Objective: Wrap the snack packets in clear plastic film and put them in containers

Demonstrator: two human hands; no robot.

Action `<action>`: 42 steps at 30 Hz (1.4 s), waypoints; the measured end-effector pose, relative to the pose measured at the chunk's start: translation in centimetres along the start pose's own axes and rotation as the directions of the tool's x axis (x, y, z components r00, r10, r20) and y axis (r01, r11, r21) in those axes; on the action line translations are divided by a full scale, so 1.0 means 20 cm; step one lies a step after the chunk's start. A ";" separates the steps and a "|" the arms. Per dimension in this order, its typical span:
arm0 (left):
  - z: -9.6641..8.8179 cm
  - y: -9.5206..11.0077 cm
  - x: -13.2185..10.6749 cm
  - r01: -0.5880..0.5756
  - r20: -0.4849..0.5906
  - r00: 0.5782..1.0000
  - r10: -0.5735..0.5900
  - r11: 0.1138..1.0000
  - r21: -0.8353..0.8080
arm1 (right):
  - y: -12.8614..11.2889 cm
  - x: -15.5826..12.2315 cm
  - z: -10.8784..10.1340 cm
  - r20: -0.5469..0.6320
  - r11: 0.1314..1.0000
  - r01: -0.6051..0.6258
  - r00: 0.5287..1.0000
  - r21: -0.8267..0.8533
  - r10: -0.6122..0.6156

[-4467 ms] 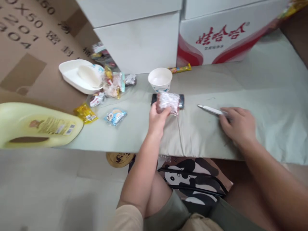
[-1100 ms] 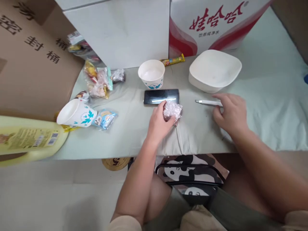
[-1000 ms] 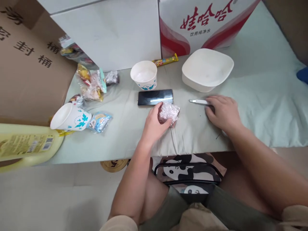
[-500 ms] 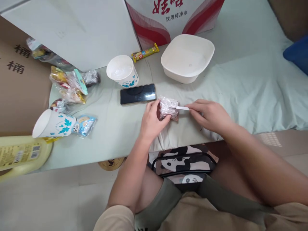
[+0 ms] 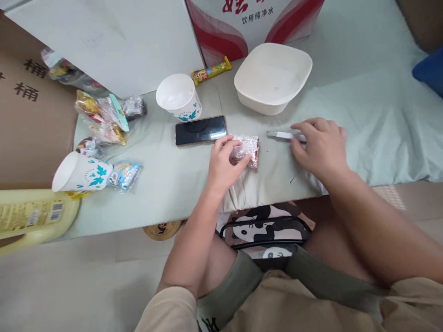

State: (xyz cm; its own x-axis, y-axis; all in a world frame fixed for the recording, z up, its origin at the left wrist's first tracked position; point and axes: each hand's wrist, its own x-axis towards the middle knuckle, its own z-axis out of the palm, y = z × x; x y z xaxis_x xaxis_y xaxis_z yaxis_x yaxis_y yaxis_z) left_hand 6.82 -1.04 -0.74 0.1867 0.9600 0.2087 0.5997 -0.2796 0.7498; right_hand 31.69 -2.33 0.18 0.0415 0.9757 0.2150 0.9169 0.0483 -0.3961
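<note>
A small reddish-brown packet wrapped in clear plastic (image 5: 247, 148) lies on the pale green cloth. My left hand (image 5: 224, 161) is closed around its left side, with the thumb at the near edge and fingertips on top. To the right, a small white craft knife (image 5: 283, 135) lies on the cloth, its tip pointing left. My right hand (image 5: 321, 145) is over the knife's right end, thumb and fingers apart, and it hides part of the handle. A black phone (image 5: 200, 130) rests just left of the packet.
Behind are a white bowl (image 5: 273, 99), a paper cup (image 5: 180, 99) and a yellow snack stick (image 5: 212, 71). At left are a tipped paper cup (image 5: 86, 173), a blue packet (image 5: 125, 175), several wrapped snacks (image 5: 104, 117) and a yellow jug (image 5: 38, 216). Boxes (image 5: 110, 46) stand at the back.
The knife has left the packet and moved right onto the cloth, and my right hand has opened from its pinch. My left hand stays on the packet, fingers now further over its top.
</note>
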 end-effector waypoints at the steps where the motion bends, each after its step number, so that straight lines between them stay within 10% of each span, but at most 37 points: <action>1: 0.00 0.00 0.00 0.026 -0.008 1.000 -0.027 0.998 -0.061 | -0.02 0.00 0.01 0.009 0.998 0.038 0.999 0.056 -0.039; 4: -0.01 0.01 0.01 0.146 -0.016 0.987 -0.161 0.928 -0.342 | -0.09 -0.02 0.04 0.074 0.934 0.209 0.968 0.289 -0.240; 11: -0.07 0.03 0.04 0.411 0.169 0.825 -0.539 0.368 -0.834 | -0.18 -0.03 0.10 0.107 0.807 0.326 0.897 0.493 -0.428; 15: -0.11 -0.01 0.04 0.421 0.044 0.807 -0.589 0.522 -0.742 | -0.18 -0.03 0.08 0.095 0.827 0.276 0.926 0.490 -0.365; 23: -0.11 -0.02 0.05 0.350 -0.020 0.912 -0.410 0.802 -0.484 | -0.18 -0.04 0.07 0.033 0.855 0.264 0.950 0.446 -0.311; 32: -0.26 -0.15 0.03 0.368 -0.110 0.891 -0.440 0.844 -0.391 | -0.04 0.03 -0.02 -0.065 0.918 -0.005 0.997 0.396 0.034; 42: -0.22 -0.16 -0.01 -0.011 0.015 1.000 0.009 0.988 0.156 | -0.09 0.00 0.07 0.078 0.967 0.214 0.971 0.139 -0.226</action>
State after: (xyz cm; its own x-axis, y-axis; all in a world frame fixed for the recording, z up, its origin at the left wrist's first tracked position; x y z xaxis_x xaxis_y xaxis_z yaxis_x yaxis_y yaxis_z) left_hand 1.38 -0.20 -0.36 0.2037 0.9572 0.2055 0.7115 -0.2889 0.6405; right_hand 29.49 -2.10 -0.25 -0.1978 0.9533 0.2283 0.8405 0.2848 -0.4609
